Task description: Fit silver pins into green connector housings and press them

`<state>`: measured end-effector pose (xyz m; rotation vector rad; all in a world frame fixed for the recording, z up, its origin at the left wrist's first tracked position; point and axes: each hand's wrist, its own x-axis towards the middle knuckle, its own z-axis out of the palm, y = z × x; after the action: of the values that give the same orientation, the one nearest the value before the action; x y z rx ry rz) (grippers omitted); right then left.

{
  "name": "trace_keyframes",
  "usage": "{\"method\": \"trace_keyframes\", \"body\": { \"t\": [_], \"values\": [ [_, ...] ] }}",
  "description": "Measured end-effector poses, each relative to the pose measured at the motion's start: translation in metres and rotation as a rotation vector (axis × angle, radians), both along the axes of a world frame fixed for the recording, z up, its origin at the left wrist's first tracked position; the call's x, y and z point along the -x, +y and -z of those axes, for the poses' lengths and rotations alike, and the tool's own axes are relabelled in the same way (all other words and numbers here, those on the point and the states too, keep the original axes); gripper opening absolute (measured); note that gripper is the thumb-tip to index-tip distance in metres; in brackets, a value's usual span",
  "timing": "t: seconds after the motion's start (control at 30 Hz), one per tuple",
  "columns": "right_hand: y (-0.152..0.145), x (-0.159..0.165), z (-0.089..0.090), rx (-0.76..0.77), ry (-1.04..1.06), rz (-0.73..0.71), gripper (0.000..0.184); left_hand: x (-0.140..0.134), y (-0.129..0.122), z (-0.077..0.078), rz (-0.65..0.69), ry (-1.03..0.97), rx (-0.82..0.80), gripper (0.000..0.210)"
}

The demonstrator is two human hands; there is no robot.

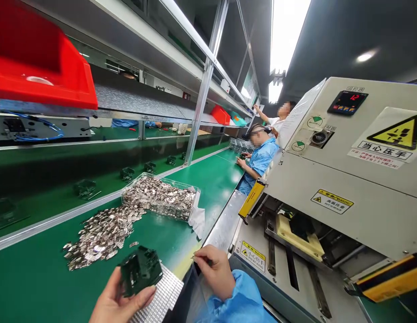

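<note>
My left hand (pixel 119 300) grips a dark green-black molded plastic housing (pixel 141 271) between thumb and fingers, above the bench's front edge. To its right, my right hand (pixel 217 271) is closed in a pinch, with a tiny metal piece (pixel 194 257) just showing at the fingertips. Beneath the housing lies a white-silver gridded plate (pixel 166 294), partly hidden by the left hand. Beyond both hands, a loose pile of small shiny metal pieces (pixel 97 235) spreads over the green bench. More such pieces fill a clear tray (pixel 175 214) behind the pile.
At right stands a beige press machine (pixel 373 179) with warning labels and a lit display. Several dark housings (pixel 84 189) line the dark green strip at left. A red bin (pixel 43 58) sits on the shelf above. A co-worker in blue (pixel 262 154) works farther along.
</note>
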<state>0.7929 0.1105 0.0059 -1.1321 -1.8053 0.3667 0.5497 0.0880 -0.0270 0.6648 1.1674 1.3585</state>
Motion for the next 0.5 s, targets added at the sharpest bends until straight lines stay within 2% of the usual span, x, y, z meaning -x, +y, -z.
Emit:
{"method": "trace_keyframes", "body": {
  "t": [0.1,0.27,0.37,0.5],
  "values": [
    [-0.012,0.011,-0.011,0.149,0.16,0.001,0.015,-0.012,0.002,-0.002,-0.017,0.018,-0.048,0.071],
    [-0.031,0.036,-0.022,0.402,0.338,-0.046,0.016,0.003,-0.007,-0.021,0.109,0.124,-0.098,0.067],
    [-0.03,0.049,-0.025,0.363,0.317,-0.062,0.011,0.005,-0.008,-0.025,0.153,0.082,-0.201,0.064],
    [-0.029,0.063,-0.028,0.341,0.26,-0.112,0.006,0.003,-0.01,-0.017,0.213,0.075,-0.315,0.054]
  ]
}}
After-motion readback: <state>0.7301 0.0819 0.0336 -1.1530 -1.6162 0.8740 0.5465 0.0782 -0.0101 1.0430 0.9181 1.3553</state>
